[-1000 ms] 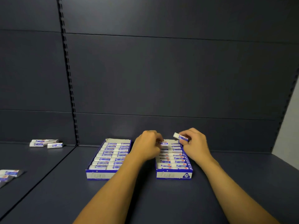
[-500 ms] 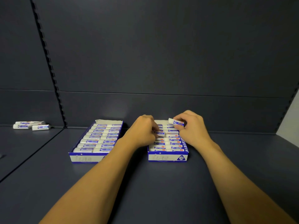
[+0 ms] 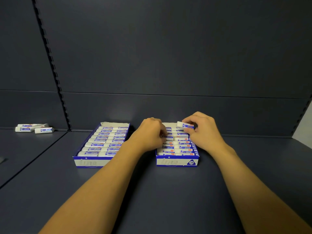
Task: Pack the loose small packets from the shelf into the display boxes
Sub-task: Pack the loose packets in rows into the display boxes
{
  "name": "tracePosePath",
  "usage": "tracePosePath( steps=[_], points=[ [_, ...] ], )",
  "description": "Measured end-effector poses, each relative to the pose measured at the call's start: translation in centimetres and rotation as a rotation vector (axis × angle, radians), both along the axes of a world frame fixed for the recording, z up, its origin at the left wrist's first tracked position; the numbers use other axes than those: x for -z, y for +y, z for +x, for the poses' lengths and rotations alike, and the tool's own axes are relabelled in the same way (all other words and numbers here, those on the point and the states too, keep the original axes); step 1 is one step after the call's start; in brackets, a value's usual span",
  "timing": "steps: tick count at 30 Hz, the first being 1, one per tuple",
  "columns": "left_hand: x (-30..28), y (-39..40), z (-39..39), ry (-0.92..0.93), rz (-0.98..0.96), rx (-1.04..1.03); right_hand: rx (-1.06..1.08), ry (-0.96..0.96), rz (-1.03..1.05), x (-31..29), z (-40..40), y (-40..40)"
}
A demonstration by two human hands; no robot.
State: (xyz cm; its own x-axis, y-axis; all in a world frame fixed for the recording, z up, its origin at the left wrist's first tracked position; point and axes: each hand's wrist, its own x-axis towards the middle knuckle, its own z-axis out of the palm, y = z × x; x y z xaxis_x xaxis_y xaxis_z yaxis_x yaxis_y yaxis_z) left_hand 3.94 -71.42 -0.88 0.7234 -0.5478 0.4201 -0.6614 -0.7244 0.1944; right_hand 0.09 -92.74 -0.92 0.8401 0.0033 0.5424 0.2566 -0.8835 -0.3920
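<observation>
— Step in hand? Packet (image 3: 185, 125) pinched in right hand (image 3: 201, 130), tilted over far rows of right display box (image 3: 177, 162).
— Left hand (image 3: 150, 131)? Curled onto a packed packet (image 3: 168, 138) mid-box, seemingly parting rows.
— Next? Probably slotting flat into gap. Loose packets (image 3: 33, 128) left on shelf (image 3: 152, 191), far left; left display box (image 3: 88, 162) full.

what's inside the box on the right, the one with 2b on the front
The right box holds rows of small white-and-blue packets. Both hands cover parts of the back rows, so whether it is full cannot be seen.
</observation>
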Motion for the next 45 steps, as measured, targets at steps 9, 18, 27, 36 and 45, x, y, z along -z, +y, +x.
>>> tracePosePath(
  steps=[9, 18, 27, 36, 45],
  points=[
    [-0.1, -0.1, 0.0, -0.007, 0.037, -0.049, -0.032, 0.07, -0.049, -0.5, -0.6, 0.4],
    [-1.0, 1.5, -0.4, -0.071, -0.149, -0.101, -0.033, 0.223, -0.203, -0.5, -1.2, 1.3],
    [-0.7, 2.3, -0.6, -0.019, -0.197, -0.18, -0.016, 0.242, -0.22, -0.4, -1.1, 1.9],
    [-0.5, 2.3, -0.4, -0.015, -0.185, -0.185, -0.044, 0.209, -0.233, -0.5, -1.1, 1.5],
    [-0.3, 2.2, -0.2, -0.025, -0.147, -0.194, -0.075, 0.198, -0.198, -0.7, -1.2, 1.5]
  ],
)
